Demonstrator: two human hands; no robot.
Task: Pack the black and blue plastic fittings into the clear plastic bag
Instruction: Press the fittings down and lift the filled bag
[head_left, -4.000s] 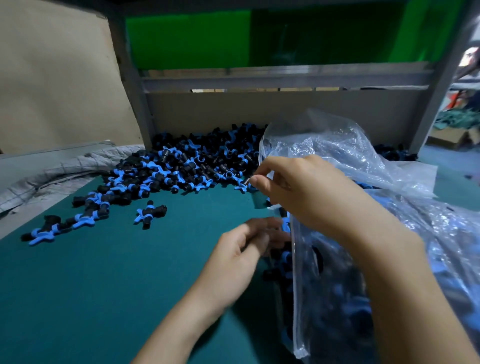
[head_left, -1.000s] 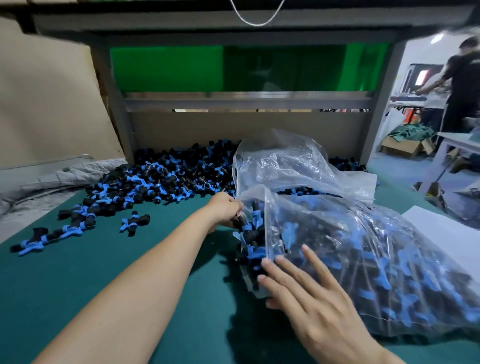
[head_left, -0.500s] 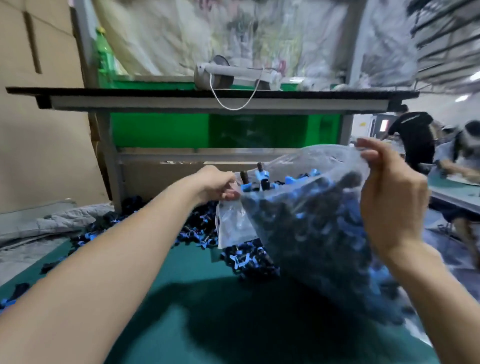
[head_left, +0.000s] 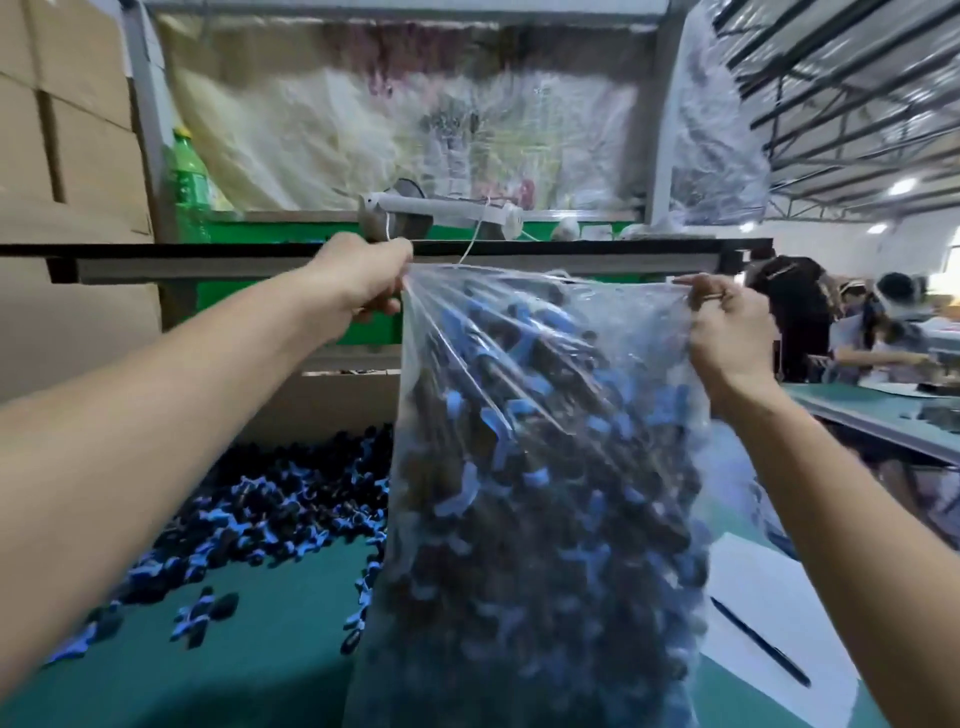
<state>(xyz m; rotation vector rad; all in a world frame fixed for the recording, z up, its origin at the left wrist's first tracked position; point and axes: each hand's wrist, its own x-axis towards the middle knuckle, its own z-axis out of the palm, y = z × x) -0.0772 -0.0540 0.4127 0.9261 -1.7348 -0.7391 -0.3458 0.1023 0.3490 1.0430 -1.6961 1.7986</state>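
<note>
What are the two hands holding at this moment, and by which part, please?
The clear plastic bag, by its top corners: left hand, right hand.

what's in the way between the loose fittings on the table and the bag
No separate thing lies between them. But the bag is held upright, the left hand and right hand gripping its top corners, so its mouth is pulled flat, well above the loose fittings on the table.

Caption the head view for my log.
Left hand and right hand grip the top corners of a clear bag full of fittings beside the loose pile.
</note>
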